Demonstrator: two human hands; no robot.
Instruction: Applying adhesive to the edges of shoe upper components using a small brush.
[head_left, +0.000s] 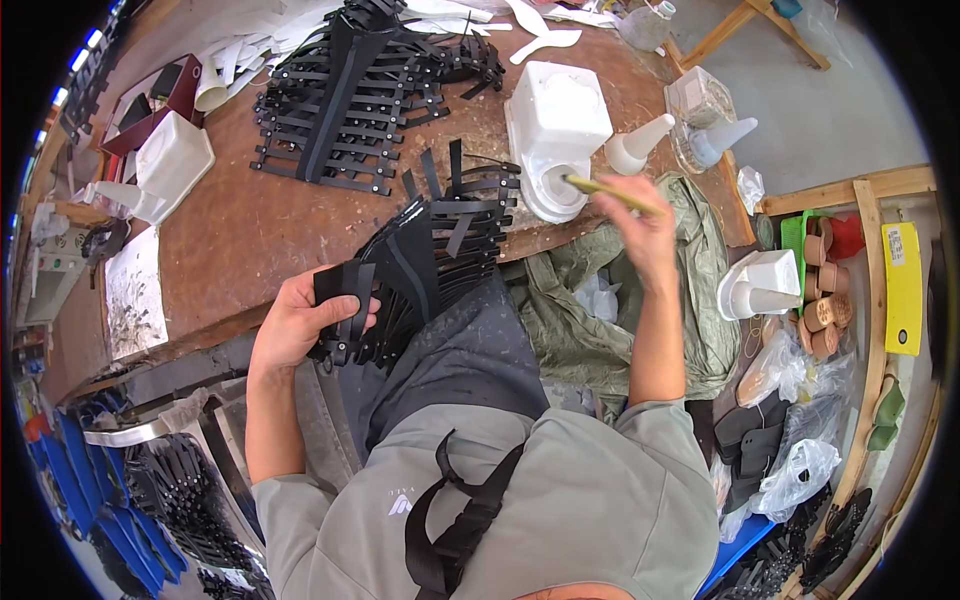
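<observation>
My left hand [300, 320] pinches the near end of a black strappy shoe upper [405, 260], its thumb on top. The upper slopes away over my lap and the table edge, with loose straps sticking up at its far end. My right hand [648, 232] grips a brush [612, 190] by its yellowish handle. The brush's tip points into the round cup of a white glue pot [560, 105] near the table's right side; the bristles are hard to make out. More black strappy uppers [340, 110] lie in a pile farther back on the table.
The brown table [225, 235] spans the far side. White cone-topped pots [640, 143] stand right of the glue pot, and another white pot [175, 165] stands at the left. Green cloth [570, 340] hangs at the table's edge. Shoe soles and plastic bags [800, 475] fill the right side.
</observation>
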